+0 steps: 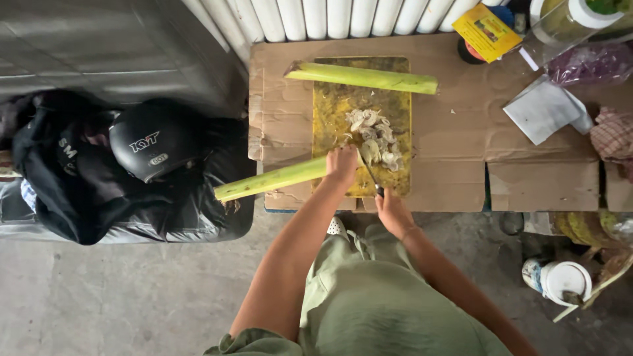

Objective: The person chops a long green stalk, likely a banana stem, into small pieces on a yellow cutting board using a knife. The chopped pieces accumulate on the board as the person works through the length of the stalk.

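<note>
A bare concrete floor (pixel 99 303) fills the lower frame, with a counter (pixel 455 132) covered in flattened cardboard across the upper middle and right. At the left, a black helmet (pixel 153 140) rests on dark clothing.

On the counter lies a yellow-green cutting board (pixel 330 112), stained and worn. A long pale-green stalk (pixel 361 77) lies across its top edge, untouched. A second stalk (pixel 270 180) juts from the board's lower left corner out past the counter edge; the left hand (pixel 341 165) is clamped over its cut end, pinning it on the board. The right hand (pixel 390 209), at the board's lower edge, is closed around the handle of a knife (pixel 370 173) whose blade angles up toward the left hand. A heap of pale slices (pixel 374 138) sits mid-board, just above the blade.

The step in hand looks like slicing the held stalk. The next cut calls for feeding the stalk rightward and keeping the fingers clear.
</note>
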